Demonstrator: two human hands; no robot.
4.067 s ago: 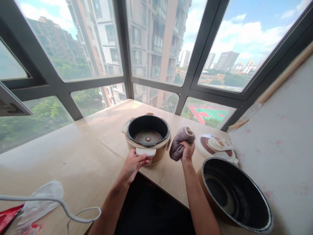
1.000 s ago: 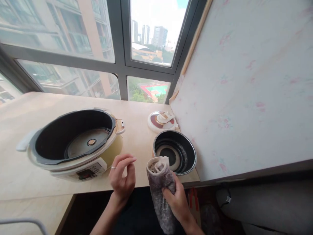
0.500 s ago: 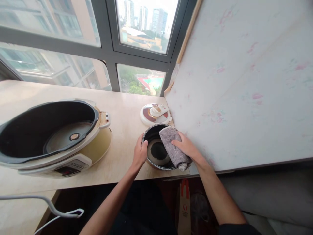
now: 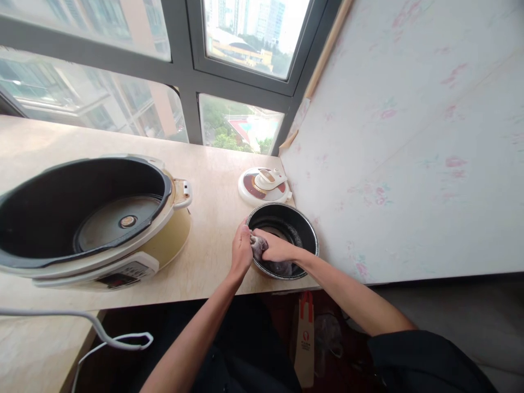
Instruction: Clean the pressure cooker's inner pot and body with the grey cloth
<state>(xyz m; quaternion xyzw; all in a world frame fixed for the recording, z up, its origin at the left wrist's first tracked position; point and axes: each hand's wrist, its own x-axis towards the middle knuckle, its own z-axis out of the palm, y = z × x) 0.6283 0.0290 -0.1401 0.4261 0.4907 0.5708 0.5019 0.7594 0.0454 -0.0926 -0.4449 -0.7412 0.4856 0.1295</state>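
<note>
A round black inner pot (image 4: 305, 232) stands on the wooden counter close to its front edge, its mouth facing up. My left hand (image 4: 242, 248) grips the pot's left rim, thumb on top and fingers along the outside. My right hand (image 4: 276, 246) reaches down into the pot, closed on a grey cloth (image 4: 258, 245) and pressing it against the inner left wall. Part of the cloth bunches up at the rim beside my left thumb. Lower folds lie in the pot's shadow, and some of my right fingers are hidden.
On the left sits a large open pressure cooker body (image 4: 172, 240). Its white and red lid (image 4: 264, 185) lies behind the pot, near the flowered wall (image 4: 409, 164). A grey hose (image 4: 98, 327) hangs at lower left. Below the counter edge stands a paper bag (image 4: 305, 344).
My right hand has moved left and down into the pot with the cloth, from the right rim to the inner left wall. My left hand stays at the left rim.
</note>
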